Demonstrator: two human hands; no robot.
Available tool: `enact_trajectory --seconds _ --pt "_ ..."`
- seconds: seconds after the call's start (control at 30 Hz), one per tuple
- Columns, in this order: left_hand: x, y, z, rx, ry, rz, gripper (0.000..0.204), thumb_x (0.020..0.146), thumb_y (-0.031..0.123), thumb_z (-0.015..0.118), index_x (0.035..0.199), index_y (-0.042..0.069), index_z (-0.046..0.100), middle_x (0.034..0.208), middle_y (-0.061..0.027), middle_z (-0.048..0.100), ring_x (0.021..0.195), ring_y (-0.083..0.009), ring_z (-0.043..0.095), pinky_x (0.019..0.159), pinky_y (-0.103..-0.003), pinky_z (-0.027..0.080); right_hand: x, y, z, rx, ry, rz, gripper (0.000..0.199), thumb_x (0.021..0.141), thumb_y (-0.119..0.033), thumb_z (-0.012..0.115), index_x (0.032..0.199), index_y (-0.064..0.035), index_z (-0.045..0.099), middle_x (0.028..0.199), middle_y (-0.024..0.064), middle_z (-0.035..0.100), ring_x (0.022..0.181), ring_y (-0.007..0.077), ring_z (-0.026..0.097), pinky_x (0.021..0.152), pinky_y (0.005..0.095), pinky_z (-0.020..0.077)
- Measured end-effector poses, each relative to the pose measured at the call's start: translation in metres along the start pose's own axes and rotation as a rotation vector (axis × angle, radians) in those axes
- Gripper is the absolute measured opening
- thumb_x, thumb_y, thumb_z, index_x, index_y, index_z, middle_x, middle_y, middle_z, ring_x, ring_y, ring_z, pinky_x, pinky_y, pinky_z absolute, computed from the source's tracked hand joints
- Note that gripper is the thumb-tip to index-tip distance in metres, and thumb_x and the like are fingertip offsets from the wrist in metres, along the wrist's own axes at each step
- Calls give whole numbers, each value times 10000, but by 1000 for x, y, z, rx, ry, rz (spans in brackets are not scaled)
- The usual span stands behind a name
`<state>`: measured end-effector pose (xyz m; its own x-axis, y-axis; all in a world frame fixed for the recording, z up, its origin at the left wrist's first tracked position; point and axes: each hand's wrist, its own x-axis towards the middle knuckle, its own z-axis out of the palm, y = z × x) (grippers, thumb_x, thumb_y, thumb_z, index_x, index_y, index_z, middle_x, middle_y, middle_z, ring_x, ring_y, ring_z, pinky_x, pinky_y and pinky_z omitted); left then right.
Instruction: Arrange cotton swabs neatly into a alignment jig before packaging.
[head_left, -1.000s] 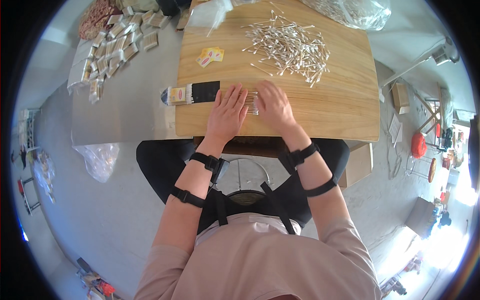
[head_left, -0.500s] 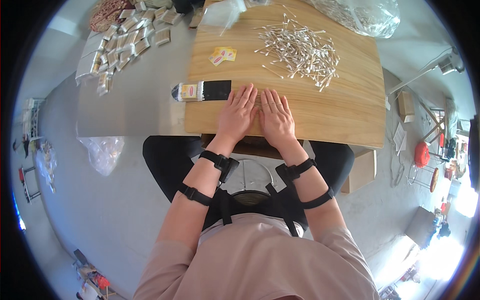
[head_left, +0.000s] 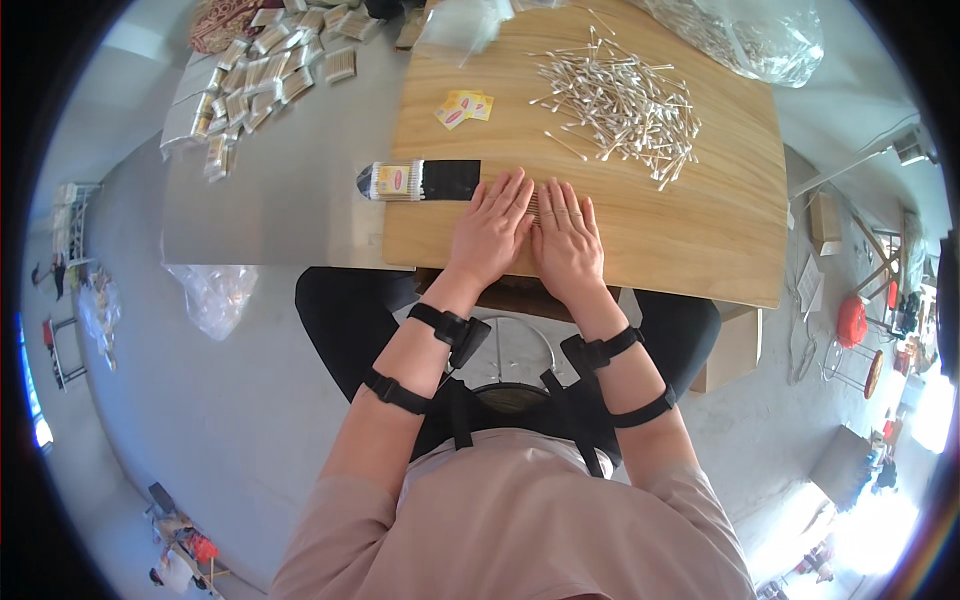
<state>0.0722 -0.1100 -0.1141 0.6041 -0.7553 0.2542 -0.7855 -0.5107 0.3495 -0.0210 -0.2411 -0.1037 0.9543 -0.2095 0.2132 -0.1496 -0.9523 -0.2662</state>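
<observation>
My left hand (head_left: 490, 230) and my right hand (head_left: 567, 238) lie palm down, side by side, near the front edge of the wooden table (head_left: 690, 240). Their fingers are stretched out and point away from me. Under and between them shows a row of cotton swabs (head_left: 535, 208), mostly covered by the hands. Just left of my left hand is a flat black strip (head_left: 452, 180). At its left end sits a pack of cotton swabs (head_left: 398, 181) with a yellow label. A loose heap of cotton swabs (head_left: 625, 105) is spread out beyond my right hand.
Small yellow cards (head_left: 463, 107) lie beyond the black strip. Clear plastic bags (head_left: 460, 30) are at the far edge, and a large clear bag (head_left: 750, 35) is at the far right. Many packed swab bundles (head_left: 265, 75) cover the far part of the grey table (head_left: 290, 220) on the left.
The whole view has shifted slightly, so the table appears further right. Both hands stay flat over the swab row, with little visible change in their pose.
</observation>
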Motion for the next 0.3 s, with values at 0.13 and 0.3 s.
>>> enact_trajectory --seconds 0.13,0.3 --pt "-7 -51 -26 -316 186 -93 466 1026 191 501 1471 71 430 1536 -145 403 1408 -321 398 1160 -489 294 1 -2 0 -28 -48 18 544 945 -218 555 1446 -31 457 1506 130 453 1433 267 374 1193 465 251" --pt "-17 -131 -68 182 116 -246 521 1004 220 545 1492 114 397 1558 -146 364 1429 -350 356 1187 -528 223 10 -9 4 -14 -77 13 553 948 -223 557 1453 -29 444 1526 126 428 1445 266 353 1200 467 237"
